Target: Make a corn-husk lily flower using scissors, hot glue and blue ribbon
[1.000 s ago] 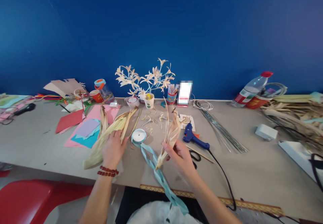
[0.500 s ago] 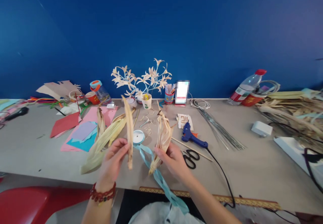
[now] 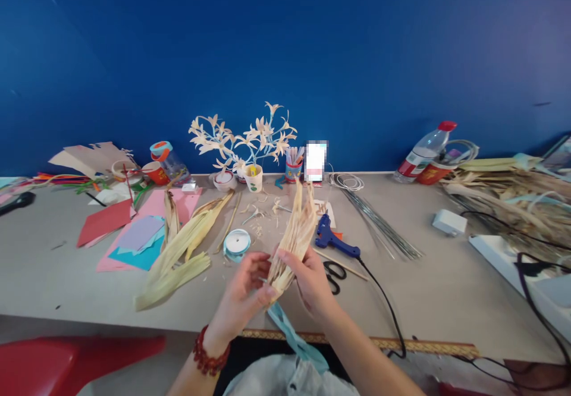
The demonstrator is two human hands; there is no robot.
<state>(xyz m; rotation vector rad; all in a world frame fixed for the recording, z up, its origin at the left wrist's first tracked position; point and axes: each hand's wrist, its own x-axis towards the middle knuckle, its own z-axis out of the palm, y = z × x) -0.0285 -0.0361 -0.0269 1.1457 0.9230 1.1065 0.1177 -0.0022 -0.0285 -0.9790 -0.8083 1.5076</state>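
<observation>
A bundle of dry, pale corn husk stands tilted in front of me, its loose tips pointing up and away. My right hand grips it from the right, thumb across the front. At its lower left edge, my left hand pinches the base with the thumb, the other fingers curled and partly behind the husk. A light blue ribbon trails from under the bundle to my lap. Left of my hands lie a ribbon spool and greenish husk leaves. Black-handled scissors lie just right of my right hand.
A blue glue gun with a black cord lies to the right, near a bundle of wires. Husk flowers in a cup stand at the back. Coloured paper lies left; a power strip lies right.
My left hand has moved right with its husk strip to the bundle in my right hand. The strip now lies against the bundle. The view has shifted slightly.
</observation>
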